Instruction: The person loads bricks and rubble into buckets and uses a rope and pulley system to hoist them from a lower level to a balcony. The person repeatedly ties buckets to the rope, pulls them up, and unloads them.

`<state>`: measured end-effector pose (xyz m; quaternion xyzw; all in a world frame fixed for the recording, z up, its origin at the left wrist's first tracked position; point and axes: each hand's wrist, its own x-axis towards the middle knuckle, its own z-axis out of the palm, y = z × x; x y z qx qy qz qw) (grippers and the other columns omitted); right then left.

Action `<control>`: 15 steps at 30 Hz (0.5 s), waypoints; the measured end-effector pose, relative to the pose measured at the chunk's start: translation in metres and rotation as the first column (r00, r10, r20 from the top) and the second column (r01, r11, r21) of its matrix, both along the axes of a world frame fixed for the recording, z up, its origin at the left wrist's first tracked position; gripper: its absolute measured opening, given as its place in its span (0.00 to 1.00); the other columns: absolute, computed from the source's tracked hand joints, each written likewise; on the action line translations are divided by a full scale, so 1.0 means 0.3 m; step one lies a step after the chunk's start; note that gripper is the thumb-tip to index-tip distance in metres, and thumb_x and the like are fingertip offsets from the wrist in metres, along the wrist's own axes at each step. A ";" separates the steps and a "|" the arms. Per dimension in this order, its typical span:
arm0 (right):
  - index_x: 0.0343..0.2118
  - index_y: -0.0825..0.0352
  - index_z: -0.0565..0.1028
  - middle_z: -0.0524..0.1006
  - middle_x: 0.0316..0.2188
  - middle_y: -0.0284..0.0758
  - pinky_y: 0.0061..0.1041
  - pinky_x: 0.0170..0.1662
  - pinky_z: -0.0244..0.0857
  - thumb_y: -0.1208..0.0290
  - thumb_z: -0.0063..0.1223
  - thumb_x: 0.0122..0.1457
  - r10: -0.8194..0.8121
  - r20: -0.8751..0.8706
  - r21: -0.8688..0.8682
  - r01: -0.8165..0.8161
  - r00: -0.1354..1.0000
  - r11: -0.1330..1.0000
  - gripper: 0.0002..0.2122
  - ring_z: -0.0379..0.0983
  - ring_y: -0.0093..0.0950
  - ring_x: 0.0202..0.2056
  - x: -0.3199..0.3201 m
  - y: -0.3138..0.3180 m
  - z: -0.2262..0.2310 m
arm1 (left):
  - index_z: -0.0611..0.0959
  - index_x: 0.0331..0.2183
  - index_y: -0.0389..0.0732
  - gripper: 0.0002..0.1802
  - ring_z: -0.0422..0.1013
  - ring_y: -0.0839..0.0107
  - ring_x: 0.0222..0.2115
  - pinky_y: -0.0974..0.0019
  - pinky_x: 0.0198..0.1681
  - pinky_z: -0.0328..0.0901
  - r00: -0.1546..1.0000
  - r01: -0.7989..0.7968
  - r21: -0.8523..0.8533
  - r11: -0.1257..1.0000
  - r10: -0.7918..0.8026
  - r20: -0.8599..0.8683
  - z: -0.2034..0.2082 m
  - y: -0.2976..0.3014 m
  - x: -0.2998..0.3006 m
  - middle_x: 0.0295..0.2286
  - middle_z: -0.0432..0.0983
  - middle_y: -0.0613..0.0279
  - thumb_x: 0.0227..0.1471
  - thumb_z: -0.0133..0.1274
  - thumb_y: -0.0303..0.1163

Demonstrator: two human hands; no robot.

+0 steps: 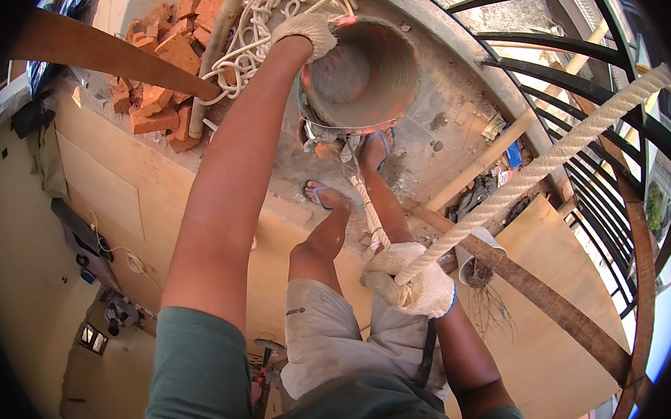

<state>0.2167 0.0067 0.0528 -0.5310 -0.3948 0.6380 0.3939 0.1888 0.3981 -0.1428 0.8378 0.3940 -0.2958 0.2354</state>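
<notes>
My left hand (306, 36), in an off-white knit glove, is closed at the left rim of a round bucket (405, 72); its fingertips are partly hidden. Grey, mortar-like residue coats the inside of the bucket, whose mouth faces me. In front of my lap, my right hand (412, 279), gloved too, is wrapped round a thick white rope (542, 164). From that fist the rope climbs to the upper right, while a shorter stretch runs down toward the bucket and my feet.
Broken red bricks (163, 84) are heaped at the far left, beside a tangle of thin cord (258, 32). A wooden beam (122, 54) juts in from the left. Black metal railings (598, 53) curve along the right, past a plank (552, 307) and a pale container (477, 260).
</notes>
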 end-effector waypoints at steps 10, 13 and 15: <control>0.39 0.66 0.84 0.83 0.34 0.39 0.34 0.39 0.74 0.75 0.66 0.53 -0.058 0.014 0.083 0.057 0.998 0.995 0.10 0.81 0.40 0.35 -0.035 -0.053 -0.037 | 0.86 0.50 0.40 0.31 0.79 0.48 0.49 0.49 0.55 0.71 0.999 -0.030 -0.021 0.999 0.029 -0.021 -0.027 0.029 -0.023 0.46 0.83 0.42 0.50 0.55 0.49; 0.39 0.66 0.84 0.83 0.33 0.40 0.35 0.38 0.74 0.74 0.67 0.53 -0.095 0.046 0.119 0.089 0.994 0.989 0.10 0.81 0.40 0.35 -0.035 -0.029 -0.014 | 0.86 0.50 0.40 0.31 0.79 0.48 0.49 0.49 0.55 0.71 0.999 -0.045 -0.018 0.999 0.045 -0.015 -0.058 0.027 -0.031 0.47 0.82 0.42 0.50 0.55 0.49; 0.39 0.66 0.84 0.83 0.33 0.40 0.35 0.38 0.74 0.74 0.67 0.53 -0.086 0.142 0.115 0.069 0.986 0.991 0.10 0.81 0.40 0.35 -0.033 -0.016 0.001 | 0.86 0.50 0.39 0.31 0.79 0.48 0.48 0.50 0.55 0.72 1.000 -0.019 -0.011 1.000 0.019 -0.019 -0.061 0.022 -0.025 0.47 0.82 0.42 0.50 0.56 0.49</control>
